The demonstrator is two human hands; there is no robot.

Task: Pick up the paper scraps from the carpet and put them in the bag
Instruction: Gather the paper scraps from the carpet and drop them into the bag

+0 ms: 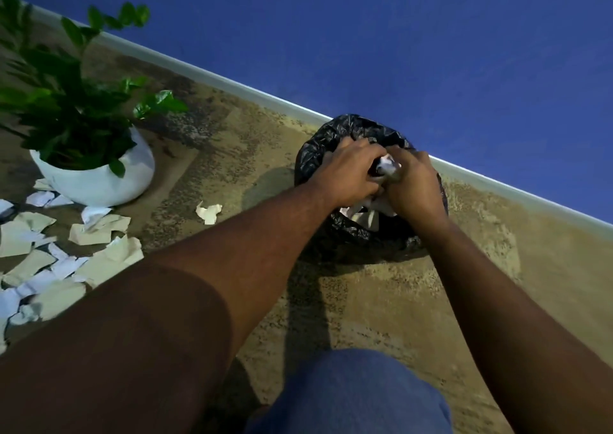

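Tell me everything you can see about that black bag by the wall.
The black bag looks like thin, crinkled, glossy plastic. It sits on the tan carpet close to the baseboard of the blue wall, its mouth open upward. White paper scraps show inside. Both hands are over the opening: the left hand and right hand hold crumpled paper between them.

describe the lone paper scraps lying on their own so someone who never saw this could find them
Start at the white plant pot on the carpet and look toward the black bag. Between them lies a small cream scrap with a curled edge. Unlike the heap of scraps in front of the pot, it sits alone, touching no other paper.
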